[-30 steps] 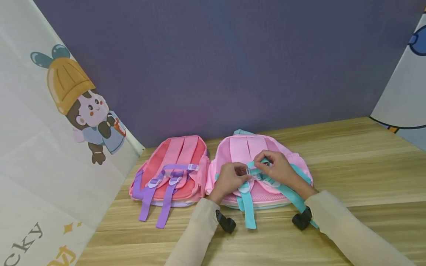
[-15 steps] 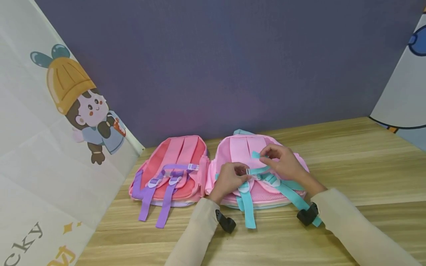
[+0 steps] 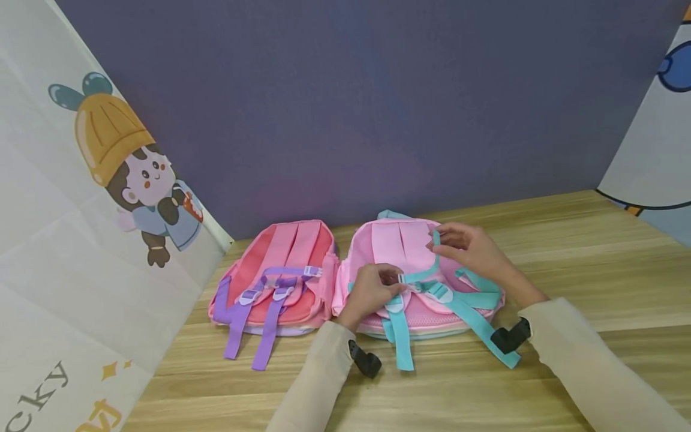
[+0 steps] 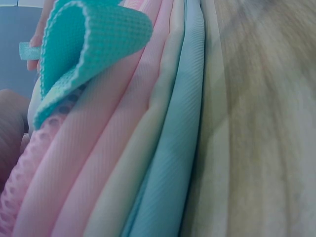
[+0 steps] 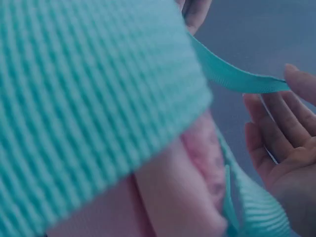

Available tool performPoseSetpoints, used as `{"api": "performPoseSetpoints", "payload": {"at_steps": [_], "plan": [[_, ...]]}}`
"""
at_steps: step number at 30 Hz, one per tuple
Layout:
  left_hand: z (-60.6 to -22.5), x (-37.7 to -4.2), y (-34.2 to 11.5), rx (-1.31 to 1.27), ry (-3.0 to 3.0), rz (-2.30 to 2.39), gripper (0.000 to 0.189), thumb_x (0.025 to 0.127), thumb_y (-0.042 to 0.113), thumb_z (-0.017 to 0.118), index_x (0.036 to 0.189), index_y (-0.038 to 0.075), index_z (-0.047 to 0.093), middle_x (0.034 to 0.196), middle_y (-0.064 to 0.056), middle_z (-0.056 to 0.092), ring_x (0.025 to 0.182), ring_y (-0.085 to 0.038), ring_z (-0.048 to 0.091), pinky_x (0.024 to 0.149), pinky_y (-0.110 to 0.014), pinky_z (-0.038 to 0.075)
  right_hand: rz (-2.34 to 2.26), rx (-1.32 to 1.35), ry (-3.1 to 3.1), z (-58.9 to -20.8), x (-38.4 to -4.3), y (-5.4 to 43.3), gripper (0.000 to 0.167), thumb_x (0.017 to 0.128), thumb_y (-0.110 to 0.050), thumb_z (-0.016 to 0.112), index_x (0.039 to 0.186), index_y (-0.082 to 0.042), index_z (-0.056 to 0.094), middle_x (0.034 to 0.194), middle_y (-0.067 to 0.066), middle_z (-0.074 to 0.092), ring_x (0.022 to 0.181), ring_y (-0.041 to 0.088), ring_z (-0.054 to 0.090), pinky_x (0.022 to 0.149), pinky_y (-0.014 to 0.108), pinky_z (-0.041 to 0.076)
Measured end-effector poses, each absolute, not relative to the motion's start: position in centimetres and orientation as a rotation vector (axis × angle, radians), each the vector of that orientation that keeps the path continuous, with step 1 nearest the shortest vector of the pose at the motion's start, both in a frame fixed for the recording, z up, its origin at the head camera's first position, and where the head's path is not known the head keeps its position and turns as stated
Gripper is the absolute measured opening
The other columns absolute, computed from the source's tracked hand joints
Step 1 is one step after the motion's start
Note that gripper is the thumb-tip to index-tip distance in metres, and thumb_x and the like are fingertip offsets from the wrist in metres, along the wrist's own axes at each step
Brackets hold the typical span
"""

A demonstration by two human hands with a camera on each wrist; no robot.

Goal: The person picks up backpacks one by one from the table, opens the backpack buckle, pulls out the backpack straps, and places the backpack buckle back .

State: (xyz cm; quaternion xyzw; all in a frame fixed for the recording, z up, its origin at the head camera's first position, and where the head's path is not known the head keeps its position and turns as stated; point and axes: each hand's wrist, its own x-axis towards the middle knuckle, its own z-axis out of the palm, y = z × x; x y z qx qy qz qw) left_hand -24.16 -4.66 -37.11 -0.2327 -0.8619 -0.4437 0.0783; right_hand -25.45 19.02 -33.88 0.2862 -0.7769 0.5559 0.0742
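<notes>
A light pink backpack with teal straps lies on the wooden table, back panel up. At its middle my left hand pinches a white buckle on the teal chest strap. My right hand pinches the strap's free end between thumb and fingers, raised above the bag's right side. In the right wrist view that strap runs from the left fingertips to the right hand. A teal webbing loop and the bag's bottom edge fill much of the left wrist view. The left fingers partly hide the buckle.
Touching the light pink bag on its left lies a coral backpack with purple straps. Behind both rises a dark blue panel. Teal strap tails hang over the bag's front edge onto the table.
My right hand has moved up and to the right from the buckle, drawing the teal strap end out with it. My left hand stays at the buckle.
</notes>
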Motion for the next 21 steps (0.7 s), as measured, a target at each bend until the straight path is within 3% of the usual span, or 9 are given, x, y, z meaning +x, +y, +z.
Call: {"api": "performPoseSetpoints", "payload": {"at_steps": [10, 17, 21], "plan": [[-37.0, -24.1, -4.7, -0.705, -2.573, -1.322, 0.018, 0.076, 0.006, 0.076, 0.093, 0.001, 0.072, 0.078, -0.011, 0.07, 0.069, -0.007, 0.061, 0.065, -0.018, 0.049, 1.675, 0.889, -2.332, -32.9, -25.4, 20.5, 0.018, 0.091, -0.007, 0.061, 0.105, 0.005, 0.058, 0.094, -0.013, 0.067, 0.089, 0.004, 0.064, 0.076, 0.02, 0.053], [-37.1, -24.1, -4.7, -0.682, -2.597, -1.307, 0.017, 0.077, 0.007, 0.076, 0.094, 0.002, 0.072, 0.079, -0.01, 0.071, 0.069, -0.007, 0.06, 0.066, -0.018, 0.049, 1.575, 1.001, -2.459, -32.6, -25.8, 22.8, 0.021, 0.092, -0.009, 0.061, 0.109, 0.004, 0.058, 0.1, -0.005, 0.062, 0.093, 0.009, 0.063, 0.079, 0.021, 0.053], [-37.1, -24.1, -4.6, -0.682, -2.597, -1.303, 0.017, 0.077, 0.007, 0.076, 0.093, 0.002, 0.072, 0.079, -0.009, 0.071, 0.07, -0.007, 0.061, 0.066, -0.019, 0.049, 1.507, 1.007, -2.522, -32.7, -26.1, 23.7, 0.021, 0.093, -0.009, 0.06, 0.11, 0.002, 0.058, 0.103, -0.005, 0.063, 0.096, 0.004, 0.062, 0.081, 0.019, 0.051]]}}
